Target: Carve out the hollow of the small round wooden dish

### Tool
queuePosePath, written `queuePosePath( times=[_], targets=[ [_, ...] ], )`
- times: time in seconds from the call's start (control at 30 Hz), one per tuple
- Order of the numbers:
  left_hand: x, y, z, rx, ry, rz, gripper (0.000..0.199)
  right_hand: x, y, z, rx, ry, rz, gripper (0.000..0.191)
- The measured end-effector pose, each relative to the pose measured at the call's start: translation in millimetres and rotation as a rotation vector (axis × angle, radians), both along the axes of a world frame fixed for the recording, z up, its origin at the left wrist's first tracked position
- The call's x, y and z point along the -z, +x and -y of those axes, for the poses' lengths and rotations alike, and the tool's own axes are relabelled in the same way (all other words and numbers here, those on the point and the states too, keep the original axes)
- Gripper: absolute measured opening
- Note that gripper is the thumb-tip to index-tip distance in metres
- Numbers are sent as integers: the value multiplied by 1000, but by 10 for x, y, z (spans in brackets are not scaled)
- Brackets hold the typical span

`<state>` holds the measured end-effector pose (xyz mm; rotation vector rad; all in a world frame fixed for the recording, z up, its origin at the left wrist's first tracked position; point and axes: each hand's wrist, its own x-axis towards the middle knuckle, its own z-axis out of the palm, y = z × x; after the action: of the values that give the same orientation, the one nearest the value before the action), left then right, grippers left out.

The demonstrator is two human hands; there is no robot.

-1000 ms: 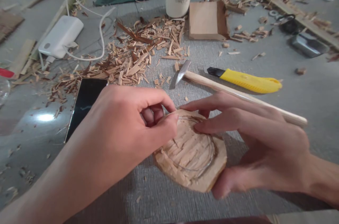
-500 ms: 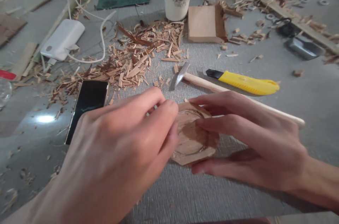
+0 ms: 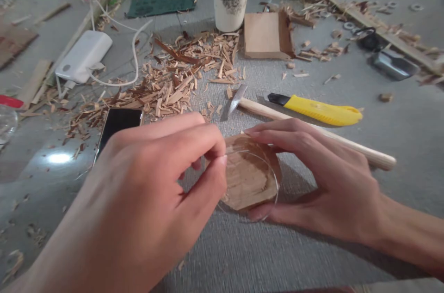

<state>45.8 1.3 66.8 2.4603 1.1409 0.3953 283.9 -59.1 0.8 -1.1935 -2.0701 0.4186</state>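
Observation:
A thin, clear, wire-like ring [image 3: 277, 185] is pinched at its left side between the thumb and forefinger of my left hand [image 3: 163, 177]. It hangs over a carved, many-sided wooden piece [image 3: 248, 182] with a shallow round hollow, its lower right curve reaching past the wood's near edge. My right hand [image 3: 322, 177] grips that piece at its right side, fingers along the far edge and thumb at the near edge. The left fingers hide part of the wood. Just beyond the hands lie a small hammer [image 3: 263, 109] and a yellow utility knife [image 3: 322, 111].
Wood shavings [image 3: 173, 85] spread beyond my left hand, near a phone [image 3: 121, 122] and a white power bank [image 3: 85, 56] with a cable. Farther back stand a paper cup [image 3: 231, 2] and a square wooden tray [image 3: 262, 36]. A metal-and-black object [image 3: 395, 64] lies at right.
My left hand has drawn slightly left and turned, thumb and forefinger now showing. The clear ring has come up off the wooden piece. The right thumb and fingers have shifted a little left.

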Motion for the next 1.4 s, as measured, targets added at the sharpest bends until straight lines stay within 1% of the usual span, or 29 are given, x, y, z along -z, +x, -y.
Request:
queuePosePath(
  times=[0.13,0.27,0.4,0.5,0.63,0.83,0.93,1.13,1.4],
  targets=[
    [35,31,-9,17,-108,-22,22,3,17,21,-28,72,51,62],
    [90,48,0,-15,-104,-10,21,15,19,34,-29,92,73,56],
    [136,65,0,-15,-79,8,24,9,20,45,-22,81,83,52],
    [143,87,-1,-16,-56,-17,25,-3,21,48,-27,64,90,51],
    [133,112,9,-21,-44,-53,25,-22,16,32,-68,98,70,50],
    [117,132,20,-26,-3,-35,24,-30,1,20,-66,97,88,46],
    [114,134,24,-21,-9,-28,24,-19,8,27,-60,100,91,45],
    [135,120,22,-28,-15,-35,25,-3,17,24,-67,111,78,49],
    [120,128,24,-24,-23,-39,25,-1,15,21,-70,111,82,47]
  ],
)
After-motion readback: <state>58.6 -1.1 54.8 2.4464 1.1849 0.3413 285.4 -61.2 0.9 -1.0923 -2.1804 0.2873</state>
